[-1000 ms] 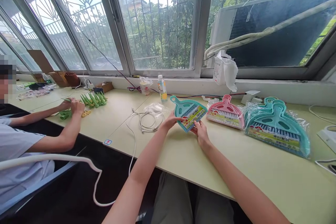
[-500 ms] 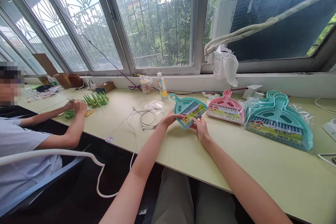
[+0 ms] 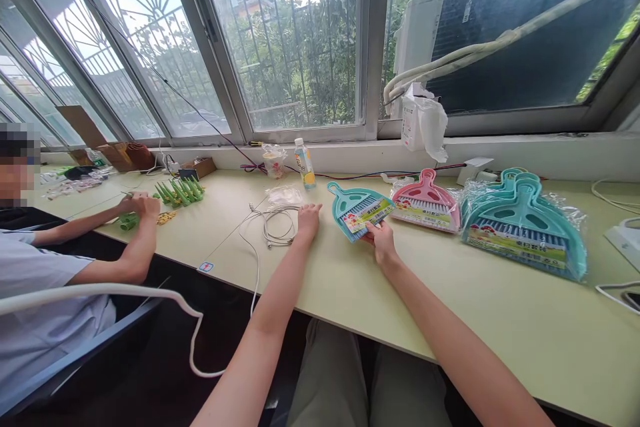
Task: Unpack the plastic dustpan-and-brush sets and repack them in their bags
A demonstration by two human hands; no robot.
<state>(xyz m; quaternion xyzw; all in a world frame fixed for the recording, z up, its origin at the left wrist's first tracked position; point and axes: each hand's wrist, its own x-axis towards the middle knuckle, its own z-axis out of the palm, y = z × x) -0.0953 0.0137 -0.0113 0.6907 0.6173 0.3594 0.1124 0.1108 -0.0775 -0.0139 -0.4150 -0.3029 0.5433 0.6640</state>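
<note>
- Beyond right hand [image 3: 383,241], which is gripping its near edge: teal dustpan set [image 3: 361,211] slanting, handle [image 3: 337,191] pointing away-left.
- Nearer that handle: left hand [image 3: 309,219] hanging loose, holding nothing visible.

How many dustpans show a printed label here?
3: a teal dustpan in the right hand, the pink dustpan to its right, and the front one of the teal stack farther right. More may be hidden in that stack.
</note>
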